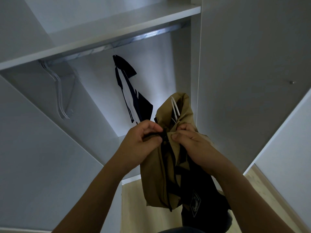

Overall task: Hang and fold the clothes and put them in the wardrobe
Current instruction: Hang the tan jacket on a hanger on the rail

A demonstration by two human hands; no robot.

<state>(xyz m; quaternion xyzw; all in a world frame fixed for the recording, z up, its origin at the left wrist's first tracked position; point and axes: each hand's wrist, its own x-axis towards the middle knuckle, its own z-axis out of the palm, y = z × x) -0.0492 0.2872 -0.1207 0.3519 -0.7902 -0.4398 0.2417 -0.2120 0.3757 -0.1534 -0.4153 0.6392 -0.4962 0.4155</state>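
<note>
At the far left of the open wardrobe [227, 56] we are seeing a bunch of bare white hangers [58, 91] hanging from the metal rail [134, 37], pushed up against the side wall under the shelf [101, 34]. Further along the rail, near its middle, a navy garment with white stripes [133, 98] is hanging on its own hanger, well apart from the bare ones.

In front of that, we are holding a tan jacket [161, 174] up before the wardrobe opening, a white hanger [175, 106] poking out of its collar. Our left hand [143, 142] is pinching a small black fastener [164, 133] at the jacket's front edge, its grip clamped on it between thumb and fingers. Just beside it, our right hand [193, 143] is gripping the tan fabric of the opposite edge, fingers curled tight into the cloth. A dark lining with a diamond-shaped patch [195, 204] is showing at the jacket's lower right, above the pale wooden floor [134, 207].
</note>
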